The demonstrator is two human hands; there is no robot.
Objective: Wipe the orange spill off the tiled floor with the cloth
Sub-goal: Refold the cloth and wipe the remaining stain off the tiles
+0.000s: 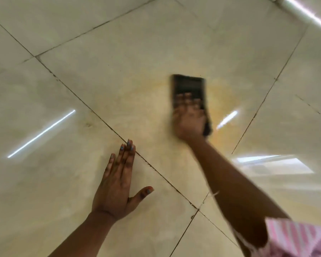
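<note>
Currently: cloth [188, 86] under my right hand [190, 121], amid the orange spill [220, 101].
Right hand flat, fingers straight, pressing the cloth; its long axis runs away from me, stain on both sides. Left hand [117, 184] open, braced on floor [119, 52].

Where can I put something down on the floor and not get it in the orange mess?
The tiles left of the left hand are bare. So is the tile right of the orange spill, past the grout line. The middle tile is crowded: the right hand presses the cloth on the spill there.
</note>
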